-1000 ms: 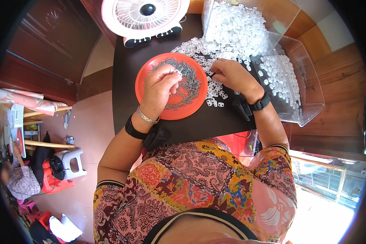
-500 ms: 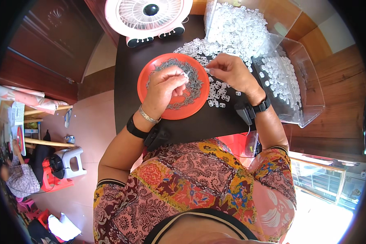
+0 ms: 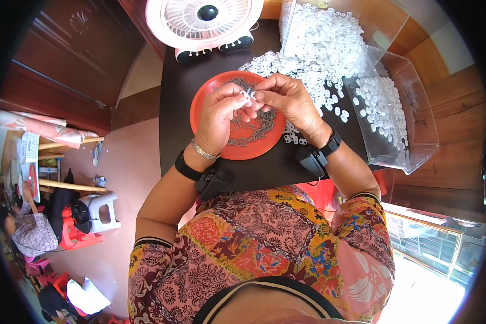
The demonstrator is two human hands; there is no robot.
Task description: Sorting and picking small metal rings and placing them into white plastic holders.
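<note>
Over the plate, my left hand (image 3: 215,117) and my right hand (image 3: 292,105) meet fingertip to fingertip. Pinched in my left hand is a small white plastic piece (image 3: 245,96) with holes. My right thumb and forefinger close on a white bit at the same spot; whether it is a second piece or part of the same one I cannot make out. Below lies an orange-red round plate (image 3: 201,97) with many thin grey pins (image 3: 245,141), partly hidden by my hands. Loose white plastic pieces (image 3: 294,135) lie beside the plate, near my right wrist.
A pink-and-white fan (image 3: 205,27) stands at the back of the dark table (image 3: 178,116). Two clear bins, one at the back (image 3: 380,40) and one at the right (image 3: 416,154), hold heaps of white pieces. At far left, a person (image 3: 35,235) sits near stools.
My right hand has moved left from the white pieces, with a white piece in its fingers, to meet my left hand. The whole view has shifted slightly.
</note>
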